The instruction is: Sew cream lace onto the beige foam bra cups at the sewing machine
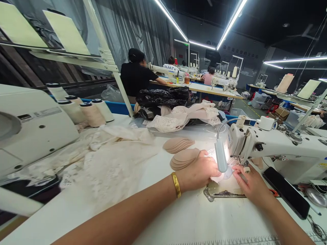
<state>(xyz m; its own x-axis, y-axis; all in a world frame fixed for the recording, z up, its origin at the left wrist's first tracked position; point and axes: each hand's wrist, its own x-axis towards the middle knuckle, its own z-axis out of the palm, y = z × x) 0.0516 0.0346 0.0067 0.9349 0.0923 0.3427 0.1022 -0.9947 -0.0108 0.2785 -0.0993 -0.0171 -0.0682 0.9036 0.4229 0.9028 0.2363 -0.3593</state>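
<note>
My left hand point(200, 171), with a gold bangle at the wrist, is closed on a pale lace fabric piece point(216, 178) beside the sewing machine's needle area. On the right, my right hand point(251, 183) has thumb and forefinger brought together at the fabric's other edge, under the machine head. A white sewing machine point(278, 141) stands over the work. Its small grey lamp point(220, 157) lights the fabric and partly hides it. Two fanned stacks of beige cup pads, the nearer pads point(182, 160) and the farther pads point(177, 144), lie just beyond my left hand.
Sheer cream lace point(109, 163) spreads over the table to the left, near thread cones point(93, 115). More lace point(184, 117) lies on a clear plastic bin behind. A black phone point(286, 192) and a ruler strip point(230, 242) are close by. A co-worker point(135, 76) sits ahead.
</note>
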